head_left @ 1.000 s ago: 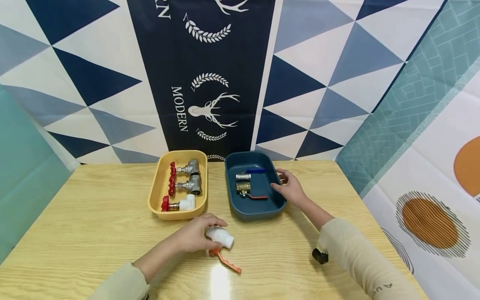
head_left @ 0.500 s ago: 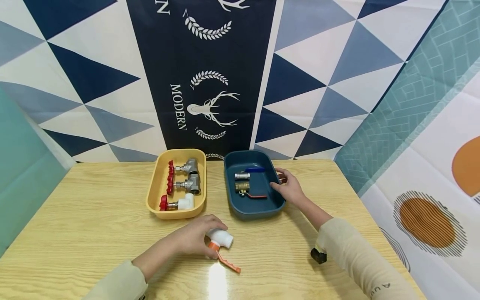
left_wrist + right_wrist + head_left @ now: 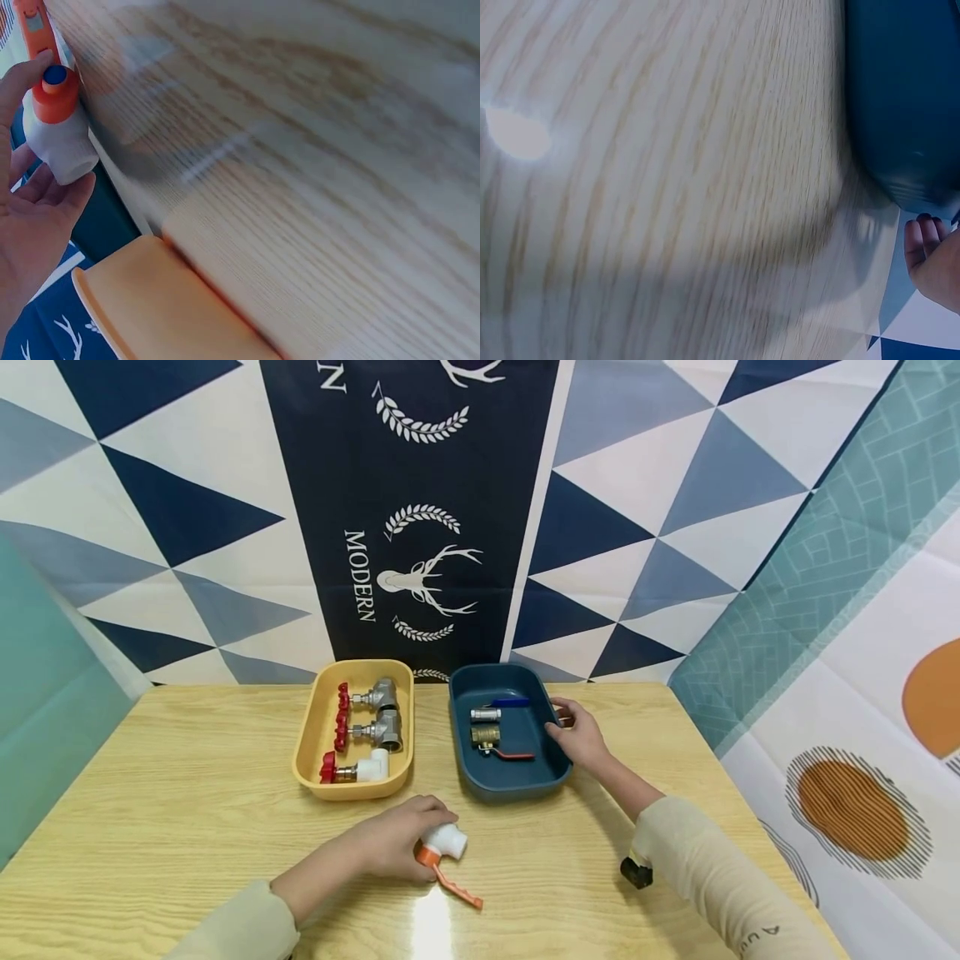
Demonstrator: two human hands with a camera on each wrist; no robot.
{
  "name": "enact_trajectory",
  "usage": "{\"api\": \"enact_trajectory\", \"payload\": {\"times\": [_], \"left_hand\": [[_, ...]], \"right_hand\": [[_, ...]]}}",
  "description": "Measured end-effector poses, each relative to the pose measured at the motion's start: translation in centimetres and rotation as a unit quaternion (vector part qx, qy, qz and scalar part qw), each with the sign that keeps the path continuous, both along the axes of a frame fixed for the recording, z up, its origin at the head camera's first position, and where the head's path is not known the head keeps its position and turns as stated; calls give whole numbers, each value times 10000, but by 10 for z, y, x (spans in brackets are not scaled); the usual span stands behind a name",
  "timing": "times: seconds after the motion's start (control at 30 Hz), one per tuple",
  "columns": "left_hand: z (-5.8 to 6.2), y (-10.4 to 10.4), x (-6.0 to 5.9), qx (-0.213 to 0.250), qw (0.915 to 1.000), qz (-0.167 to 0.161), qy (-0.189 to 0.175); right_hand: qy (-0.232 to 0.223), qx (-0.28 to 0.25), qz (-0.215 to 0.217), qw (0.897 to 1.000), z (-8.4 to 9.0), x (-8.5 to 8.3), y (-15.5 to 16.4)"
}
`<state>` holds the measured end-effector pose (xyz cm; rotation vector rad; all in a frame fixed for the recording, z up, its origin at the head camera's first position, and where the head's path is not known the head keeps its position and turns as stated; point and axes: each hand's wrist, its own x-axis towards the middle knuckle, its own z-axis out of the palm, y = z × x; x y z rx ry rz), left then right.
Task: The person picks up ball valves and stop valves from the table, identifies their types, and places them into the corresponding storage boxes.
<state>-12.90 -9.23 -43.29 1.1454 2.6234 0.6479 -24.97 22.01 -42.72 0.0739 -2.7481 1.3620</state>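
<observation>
In the head view my left hand [image 3: 401,839] grips a white plastic ball valve [image 3: 447,841] with an orange lever handle [image 3: 459,891], low over the table's front middle. The left wrist view shows the thumb at the valve's orange neck [image 3: 56,105] and the fingers around its white body [image 3: 64,146]. My right hand [image 3: 583,739] holds the right wall of a blue bin [image 3: 517,787], thumb at the inner side and fingers outside. Inside that bin lie a brass ball valve [image 3: 486,734] with a red lever, a silver fitting [image 3: 485,715] and a blue lever [image 3: 511,702].
Left of the blue bin stands a yellow bin [image 3: 318,789] holding two metal valves [image 3: 386,727] with red handwheels and a white one [image 3: 372,767]. Both stand on the wooden table [image 3: 195,777], close to the patterned backdrop [image 3: 420,468].
The ball valve has turned under my left hand, bringing its orange neck into sight, and my fingers have closed around it. My right hand stays at the blue bin.
</observation>
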Motion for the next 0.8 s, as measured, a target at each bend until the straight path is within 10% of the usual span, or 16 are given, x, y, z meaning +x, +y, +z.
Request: {"api": "enact_trajectory", "payload": {"times": [0.4,0.8], "left_hand": [[-2,3,2,27,9994,103,342],[3,3,5,516,9967,574,-242]], "right_hand": [[126,-47,6,9999,2,1,-3],[23,-217,-20,9998,-2,-1,-1]]}}
